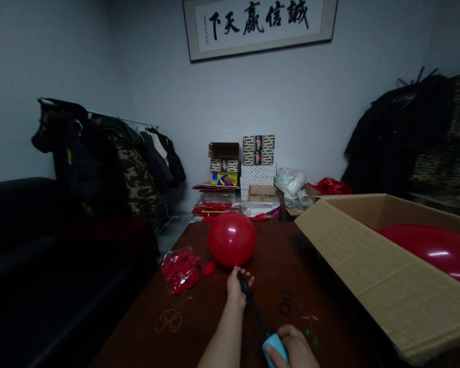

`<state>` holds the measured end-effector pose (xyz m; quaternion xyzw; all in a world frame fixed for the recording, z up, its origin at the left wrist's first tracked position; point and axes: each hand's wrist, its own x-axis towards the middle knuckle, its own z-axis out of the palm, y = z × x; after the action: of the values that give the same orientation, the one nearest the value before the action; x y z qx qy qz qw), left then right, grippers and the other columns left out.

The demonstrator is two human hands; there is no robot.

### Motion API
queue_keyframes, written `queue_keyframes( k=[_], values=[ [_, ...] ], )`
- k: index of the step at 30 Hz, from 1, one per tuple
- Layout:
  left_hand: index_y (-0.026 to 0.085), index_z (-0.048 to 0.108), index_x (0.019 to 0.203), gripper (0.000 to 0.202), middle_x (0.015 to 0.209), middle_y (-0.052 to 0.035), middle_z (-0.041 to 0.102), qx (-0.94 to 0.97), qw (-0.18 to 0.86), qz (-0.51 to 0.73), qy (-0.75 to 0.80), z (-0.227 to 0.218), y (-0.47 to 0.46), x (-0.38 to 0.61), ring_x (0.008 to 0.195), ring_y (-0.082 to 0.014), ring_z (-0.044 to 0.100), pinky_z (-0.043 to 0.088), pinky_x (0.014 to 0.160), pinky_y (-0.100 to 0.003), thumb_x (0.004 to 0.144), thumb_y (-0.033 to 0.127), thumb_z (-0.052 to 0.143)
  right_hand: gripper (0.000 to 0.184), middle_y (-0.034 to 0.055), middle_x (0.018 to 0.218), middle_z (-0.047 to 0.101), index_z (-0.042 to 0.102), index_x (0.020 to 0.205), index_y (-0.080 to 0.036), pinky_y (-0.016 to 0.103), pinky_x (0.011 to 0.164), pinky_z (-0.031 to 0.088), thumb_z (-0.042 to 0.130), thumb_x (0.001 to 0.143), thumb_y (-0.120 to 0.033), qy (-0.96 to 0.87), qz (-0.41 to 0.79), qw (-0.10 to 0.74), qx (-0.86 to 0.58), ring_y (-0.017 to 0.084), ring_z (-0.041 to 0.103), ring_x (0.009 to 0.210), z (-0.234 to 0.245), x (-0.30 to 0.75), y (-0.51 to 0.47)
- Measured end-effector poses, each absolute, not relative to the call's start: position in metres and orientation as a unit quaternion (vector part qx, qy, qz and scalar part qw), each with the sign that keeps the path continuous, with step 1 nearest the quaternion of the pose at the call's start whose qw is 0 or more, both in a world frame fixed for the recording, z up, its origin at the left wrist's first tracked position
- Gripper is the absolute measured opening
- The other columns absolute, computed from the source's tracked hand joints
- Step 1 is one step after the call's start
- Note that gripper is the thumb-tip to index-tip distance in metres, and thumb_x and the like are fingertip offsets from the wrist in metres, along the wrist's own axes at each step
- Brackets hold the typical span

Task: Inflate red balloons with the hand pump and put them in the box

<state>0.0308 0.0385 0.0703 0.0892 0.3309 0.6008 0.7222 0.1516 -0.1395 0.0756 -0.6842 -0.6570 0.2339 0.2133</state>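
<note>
A red inflated balloon (232, 238) sits on the tip of a hand pump (253, 306) above the dark wooden table (283, 255). My left hand (237, 289) is closed around the pump's nozzle end and the balloon's neck. My right hand (293, 350) is closed on the pump's light blue handle near the bottom edge. A clear bag of red uninflated balloons (180, 269) lies to the left of my left hand, with one loose red balloon (209, 267) beside it.
A large open cardboard box (368, 266) on the right holds a big red balloon (437, 253). Rubber bands (169, 320) and small coloured bits (308, 319) lie on the table. Stacked boxes (253, 163) stand at the back wall; coats hang on both sides.
</note>
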Motion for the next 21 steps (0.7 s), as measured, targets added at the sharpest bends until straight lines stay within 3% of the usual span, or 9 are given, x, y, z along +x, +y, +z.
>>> queue_keyframes(
  k=[5,9,17,21],
  values=[
    [0.019,0.043,0.071,0.017,0.051,0.0078,0.038,0.136,0.741,0.574,0.321,0.072,0.036,0.033,0.037,-0.0047,0.035,0.027,0.040,-0.018,0.079,0.031,0.053,0.042,0.0119,0.099,0.059,0.060,0.093,-0.011,0.030,0.091,0.035,0.039,0.082,-0.046,-0.626,0.215,0.264,-0.702,0.022,0.052,0.099,0.097,0.127,-0.109],
    [0.020,0.041,0.071,0.023,0.050,0.0075,0.039,0.160,0.741,0.554,0.344,0.061,0.035,0.029,0.038,-0.0059,0.036,0.026,0.039,-0.018,0.076,0.038,0.056,0.039,0.0117,0.094,0.060,0.060,0.088,-0.012,0.031,0.089,0.036,0.041,0.081,-0.045,-0.627,0.195,0.265,-0.706,0.023,0.053,0.096,0.093,0.114,-0.087],
    [0.021,0.039,0.069,0.032,0.047,0.0090,0.036,0.162,0.710,0.568,0.384,0.031,0.030,0.027,0.035,-0.0052,0.031,0.021,0.037,-0.018,0.070,0.046,0.060,0.038,0.0171,0.098,0.060,0.061,0.088,-0.009,0.038,0.093,0.034,0.050,0.073,-0.042,-0.629,0.158,0.217,-0.730,0.029,0.052,0.101,0.075,0.108,-0.102],
    [0.021,0.039,0.068,0.032,0.046,0.0092,0.036,0.142,0.701,0.583,0.385,0.026,0.034,0.029,0.034,-0.0051,0.032,0.022,0.036,-0.018,0.071,0.045,0.060,0.048,0.0207,0.112,0.058,0.063,0.096,-0.008,0.044,0.100,0.029,0.055,0.068,-0.047,-0.653,0.130,0.155,-0.730,0.034,0.049,0.111,0.053,0.127,-0.121]
  ],
)
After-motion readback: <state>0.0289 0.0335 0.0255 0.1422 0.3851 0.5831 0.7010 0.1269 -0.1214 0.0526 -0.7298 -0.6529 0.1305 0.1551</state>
